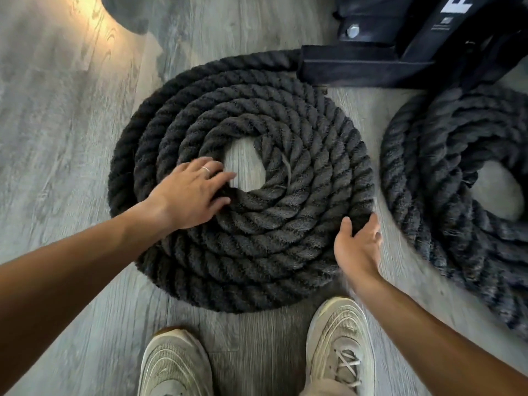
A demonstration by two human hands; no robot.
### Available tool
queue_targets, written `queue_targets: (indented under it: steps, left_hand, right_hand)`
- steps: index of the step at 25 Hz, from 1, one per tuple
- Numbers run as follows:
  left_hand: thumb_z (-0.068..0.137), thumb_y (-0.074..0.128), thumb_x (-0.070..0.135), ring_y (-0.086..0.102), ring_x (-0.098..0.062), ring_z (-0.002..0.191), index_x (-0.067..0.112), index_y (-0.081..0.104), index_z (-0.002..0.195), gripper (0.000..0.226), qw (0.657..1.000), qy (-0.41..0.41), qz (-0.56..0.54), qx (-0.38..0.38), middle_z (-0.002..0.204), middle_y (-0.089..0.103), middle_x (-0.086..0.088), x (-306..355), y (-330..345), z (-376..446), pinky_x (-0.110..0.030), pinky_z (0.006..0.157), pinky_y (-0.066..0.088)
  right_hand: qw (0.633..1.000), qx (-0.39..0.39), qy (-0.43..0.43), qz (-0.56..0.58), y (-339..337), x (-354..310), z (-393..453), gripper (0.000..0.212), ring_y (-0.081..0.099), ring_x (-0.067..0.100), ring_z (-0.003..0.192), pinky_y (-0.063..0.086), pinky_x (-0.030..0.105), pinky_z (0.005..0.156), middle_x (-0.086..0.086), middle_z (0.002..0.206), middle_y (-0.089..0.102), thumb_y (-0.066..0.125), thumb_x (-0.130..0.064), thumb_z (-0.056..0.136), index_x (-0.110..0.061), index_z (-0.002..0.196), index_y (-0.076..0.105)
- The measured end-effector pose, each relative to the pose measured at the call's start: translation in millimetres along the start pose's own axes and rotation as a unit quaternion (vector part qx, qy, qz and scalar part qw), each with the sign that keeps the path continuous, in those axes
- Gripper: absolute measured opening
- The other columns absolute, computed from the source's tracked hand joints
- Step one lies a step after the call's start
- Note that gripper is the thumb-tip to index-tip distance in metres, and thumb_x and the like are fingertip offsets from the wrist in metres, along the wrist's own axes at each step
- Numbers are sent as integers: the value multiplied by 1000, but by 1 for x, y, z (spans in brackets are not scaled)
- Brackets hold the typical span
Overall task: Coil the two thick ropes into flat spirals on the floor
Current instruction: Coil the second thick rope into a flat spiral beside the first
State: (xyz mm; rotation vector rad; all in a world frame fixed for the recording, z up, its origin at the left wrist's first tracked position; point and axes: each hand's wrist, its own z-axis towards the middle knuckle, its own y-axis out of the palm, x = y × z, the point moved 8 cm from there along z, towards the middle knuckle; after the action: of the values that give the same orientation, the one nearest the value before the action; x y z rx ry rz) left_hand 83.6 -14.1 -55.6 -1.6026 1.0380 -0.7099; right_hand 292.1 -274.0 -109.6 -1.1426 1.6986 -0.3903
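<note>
Left hand (190,192) flat, fingers spread, pinning inner turns at nine o'clock of near coil (243,238); right hand (358,245) open, cupping four o'clock rim. Shove too hard, outer turn could ride up, spiral loosens.

Rough fibre rope on matt wood-grain floor

The near rope (243,230) was thick, twisted dark fibre, fuzzy and matt, with stray hairs at its inner end; the second rope (428,172) looked the same coarse weave. The floor (57,124) was grey wood-grain plank, smooth with a dull sheen. The frame (357,67) was black painted metal, matt, with a bright steel bolt (353,31). The shoes (340,347) were pale woven mesh cloth.
</note>
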Motion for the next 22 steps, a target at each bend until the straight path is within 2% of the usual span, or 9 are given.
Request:
queue_targets:
  steps: [2, 4, 6, 9, 11, 14, 20, 22]
  left_hand:
    - [98, 17, 61, 28, -20, 148, 27, 36, 152, 66, 996, 65, 19, -57, 153, 42, 3, 12, 16, 18, -53, 119, 21]
    - [96, 13, 64, 41, -18, 139, 26, 40, 149, 70, 994, 77, 28, -72, 143, 51, 4, 15, 22, 28, -55, 121, 11]
    - [94, 11, 65, 52, -22, 125, 24, 45, 143, 72, 994, 82, 52, -53, 132, 56, 1, 21, 18, 34, -52, 120, 16]
    - [97, 8, 60, 54, -27, 107, 17, 48, 126, 66, 988, 97, 116, -19, 119, 60, -7, 47, 9, 41, -42, 106, 35]
    - [101, 12, 56, 54, -28, 102, 16, 46, 118, 55, 986, 99, 131, -7, 115, 59, -9, 71, 7, 45, -39, 95, 41]
    - [103, 17, 53, 54, -28, 103, 17, 43, 118, 47, 991, 67, 115, -16, 116, 59, -10, 83, 6, 48, -39, 89, 43]
    - [102, 23, 55, 53, -29, 107, 16, 43, 124, 49, 996, 14, 75, -49, 119, 58, -11, 86, 5, 60, -38, 85, 42]
    - [102, 24, 55, 53, -29, 108, 16, 43, 123, 48, 996, 3, 62, -56, 118, 58, -12, 87, 4, 59, -39, 88, 43]
  right_hand:
    - [1000, -11, -25, -12, -5, -6, 5, 68, 31, 39, 144, 38, 42, 98, 18, 164, 16, 37, -44, 106, -20, 160, 5]
    - [999, -27, -34, -24, -8, -9, 14, 68, 26, 34, 147, 37, 40, 101, 15, 165, 16, 38, -44, 106, -21, 161, 5]
    - [997, -37, -40, -56, -14, -14, 26, 68, 31, 35, 145, 37, 44, 107, 14, 165, 20, 38, -45, 105, -21, 161, 6]
    - [990, -63, -47, -120, -21, -26, 48, 70, 53, 38, 126, 50, 48, 93, 17, 158, 34, 38, -42, 105, -16, 161, 3]
    - [982, -62, -45, -171, -31, -30, 63, 69, 53, 39, 124, 50, 48, 93, 19, 153, 39, 36, -40, 106, -14, 160, 3]
    - [974, -43, -45, -217, -39, -30, 73, 66, 46, 40, 131, 45, 47, 95, 21, 154, 37, 33, -37, 107, -12, 160, 5]
    - [971, -12, -50, -235, -33, -34, 77, 62, 44, 42, 132, 42, 49, 92, 23, 158, 27, 29, -32, 108, -7, 159, 4]
    - [967, -22, -61, -248, -35, -35, 75, 62, 46, 42, 130, 41, 46, 85, 22, 157, 30, 27, -35, 108, -7, 159, 4]
